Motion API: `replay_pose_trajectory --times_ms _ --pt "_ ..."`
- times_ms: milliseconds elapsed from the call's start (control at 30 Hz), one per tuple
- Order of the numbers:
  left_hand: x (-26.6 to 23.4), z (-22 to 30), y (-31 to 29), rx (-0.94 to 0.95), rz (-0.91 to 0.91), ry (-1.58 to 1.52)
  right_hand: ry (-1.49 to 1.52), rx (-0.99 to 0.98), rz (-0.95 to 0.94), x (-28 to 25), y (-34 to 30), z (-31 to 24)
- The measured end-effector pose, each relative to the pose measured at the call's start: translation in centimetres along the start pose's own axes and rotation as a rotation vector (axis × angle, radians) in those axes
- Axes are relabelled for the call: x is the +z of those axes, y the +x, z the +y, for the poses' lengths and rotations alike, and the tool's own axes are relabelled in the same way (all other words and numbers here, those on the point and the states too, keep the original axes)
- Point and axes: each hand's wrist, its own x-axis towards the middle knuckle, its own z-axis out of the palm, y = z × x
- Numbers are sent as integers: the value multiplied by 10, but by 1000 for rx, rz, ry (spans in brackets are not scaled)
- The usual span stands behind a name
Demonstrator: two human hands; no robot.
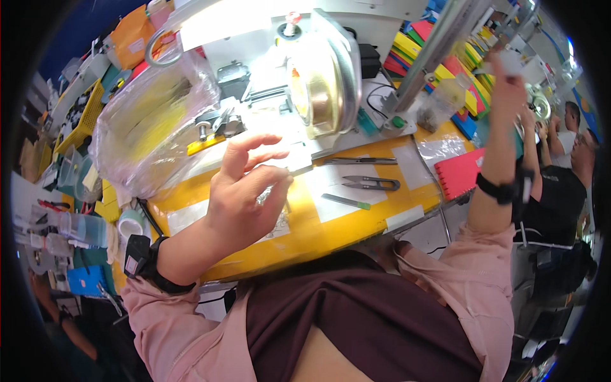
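My left hand (245, 191) hovers over the yellow worktable (331, 230), fingers spread and curled, thumb and fingertips pinching something small and clear that I cannot make out. My right hand (506, 79) is raised high at the right, near a slanted metal post (433, 54), and grips a small pale piece at its fingertips. Both wrists wear black bands. On the table to the right of my left hand lie thread snips (372, 184), a pair of tweezers (359, 161) and a green-tipped tool (345, 202).
A machine with a big brass-coloured wheel (321, 89) stands behind the table. A bulging clear plastic bag (153, 121) sits at the left, a red comb-like block (459, 172) at the right edge. Coloured bins fill the far right. Other people sit at the right.
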Motion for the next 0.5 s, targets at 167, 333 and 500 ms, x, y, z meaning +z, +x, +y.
replay_pose_trajectory --times_ms 167,333,500 --pt "0 3 2 -43 20 -10 852 -165 -338 -63 -66 -72" --pt "-8 0 -1 -98 -47 -18 1178 -205 -929 -35 -129 -138" --pt "-10 1 4 -130 -102 -12 1169 -289 -1040 -13 -124 -167"
